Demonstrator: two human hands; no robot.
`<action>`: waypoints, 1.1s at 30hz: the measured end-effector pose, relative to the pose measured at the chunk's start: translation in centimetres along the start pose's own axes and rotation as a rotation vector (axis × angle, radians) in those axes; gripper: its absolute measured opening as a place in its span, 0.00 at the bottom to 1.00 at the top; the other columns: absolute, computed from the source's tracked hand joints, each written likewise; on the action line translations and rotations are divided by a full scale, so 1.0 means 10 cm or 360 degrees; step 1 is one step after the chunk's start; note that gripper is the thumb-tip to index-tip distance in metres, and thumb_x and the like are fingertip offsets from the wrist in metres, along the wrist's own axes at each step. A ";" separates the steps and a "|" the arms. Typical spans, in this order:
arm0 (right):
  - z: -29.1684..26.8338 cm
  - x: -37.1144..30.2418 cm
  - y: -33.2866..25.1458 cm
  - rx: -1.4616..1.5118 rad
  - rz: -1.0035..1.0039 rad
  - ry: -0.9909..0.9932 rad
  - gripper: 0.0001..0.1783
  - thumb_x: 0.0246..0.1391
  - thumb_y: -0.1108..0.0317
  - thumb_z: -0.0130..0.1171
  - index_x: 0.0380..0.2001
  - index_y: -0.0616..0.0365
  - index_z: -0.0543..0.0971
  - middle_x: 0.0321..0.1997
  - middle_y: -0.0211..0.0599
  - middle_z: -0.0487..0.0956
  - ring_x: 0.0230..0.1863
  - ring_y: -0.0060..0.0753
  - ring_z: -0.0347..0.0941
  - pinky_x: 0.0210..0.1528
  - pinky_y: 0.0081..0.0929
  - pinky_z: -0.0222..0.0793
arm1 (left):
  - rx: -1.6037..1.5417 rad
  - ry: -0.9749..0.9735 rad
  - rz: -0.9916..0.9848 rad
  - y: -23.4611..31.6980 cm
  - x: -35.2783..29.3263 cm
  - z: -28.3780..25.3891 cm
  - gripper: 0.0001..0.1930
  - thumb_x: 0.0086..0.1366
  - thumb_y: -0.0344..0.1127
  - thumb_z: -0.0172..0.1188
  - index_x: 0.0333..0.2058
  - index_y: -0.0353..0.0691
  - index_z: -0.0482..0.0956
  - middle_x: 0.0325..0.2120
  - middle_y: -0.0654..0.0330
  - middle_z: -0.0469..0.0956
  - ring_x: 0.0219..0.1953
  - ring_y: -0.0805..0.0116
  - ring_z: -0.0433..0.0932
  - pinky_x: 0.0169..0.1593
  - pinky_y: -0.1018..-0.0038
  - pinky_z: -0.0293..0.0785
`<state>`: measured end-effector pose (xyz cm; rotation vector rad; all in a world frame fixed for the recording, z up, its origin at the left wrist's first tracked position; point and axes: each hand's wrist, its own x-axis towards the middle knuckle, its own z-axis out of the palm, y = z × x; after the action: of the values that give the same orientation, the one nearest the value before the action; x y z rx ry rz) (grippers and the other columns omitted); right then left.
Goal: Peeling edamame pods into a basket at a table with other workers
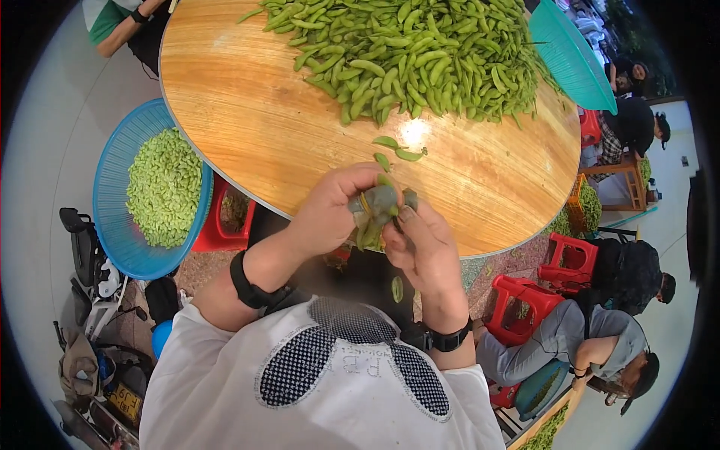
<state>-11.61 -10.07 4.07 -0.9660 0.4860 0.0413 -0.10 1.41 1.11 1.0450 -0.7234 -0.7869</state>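
Observation:
My left hand (330, 214) is closed around several green soybean pods (367, 234) over the near edge of the wooden table. Grey-green covers (381, 199) wrap some of its fingertips. My right hand (429, 251) meets it from the right, thumb and fingers pinched at the end of a pod, with a dark cover on a fingertip. Below the hands an opened pod (397, 289) is in the air. A few loose pods (409, 154) lie on the table just beyond my fingers.
A large heap of soybean pods (420, 64) covers the table's far side (225, 82), beside a teal basket (574, 56). At left, a blue basket (105, 187) of shelled beans (165, 187) sits by a red stool (225, 221). More red stools (517, 307) and seated people are at right.

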 end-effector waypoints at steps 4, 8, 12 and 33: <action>0.03 -0.02 -0.06 0.0305 0.0187 -0.0090 0.08 0.63 0.68 0.41 0.31 0.58 0.68 0.18 0.24 0.63 0.16 0.14 0.54 0.17 0.12 0.48 | -0.0388 -0.0152 -0.0282 -0.03 0.01 -0.07 0.03 0.57 0.27 0.57 0.30 0.36 0.73 0.28 0.66 0.71 0.33 0.77 0.70 0.39 0.80 0.66; 0.03 0.09 0.11 -0.1100 -0.0580 0.0359 0.08 0.61 0.70 0.44 0.30 0.58 0.72 0.16 0.21 0.63 0.16 0.13 0.56 0.18 0.12 0.49 | 0.0020 0.0118 -0.0319 -0.01 0.03 0.00 0.08 0.55 0.24 0.60 0.34 0.36 0.72 0.29 0.69 0.72 0.30 0.80 0.71 0.35 0.84 0.67; 0.00 0.08 0.01 -0.0703 -0.0353 0.0263 0.08 0.60 0.71 0.47 0.28 0.59 0.74 0.17 0.20 0.64 0.17 0.11 0.57 0.19 0.13 0.51 | -0.0200 0.0188 -0.0291 0.01 0.01 -0.04 0.08 0.57 0.25 0.60 0.36 0.35 0.73 0.29 0.67 0.73 0.26 0.81 0.73 0.29 0.84 0.71; 0.01 0.13 -0.02 0.0258 -0.0011 0.0300 0.08 0.58 0.67 0.52 0.26 0.54 0.68 0.14 0.18 0.58 0.11 0.11 0.51 0.10 0.09 0.45 | 0.1423 -0.0008 0.0753 -0.03 -0.14 -0.06 0.26 0.43 0.20 0.59 0.46 0.39 0.76 0.24 0.53 0.76 0.24 0.57 0.76 0.25 0.71 0.72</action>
<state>-10.38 -10.34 3.73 -0.8159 0.6493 -0.0950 -0.43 2.79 0.40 1.5699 -1.3208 -0.0172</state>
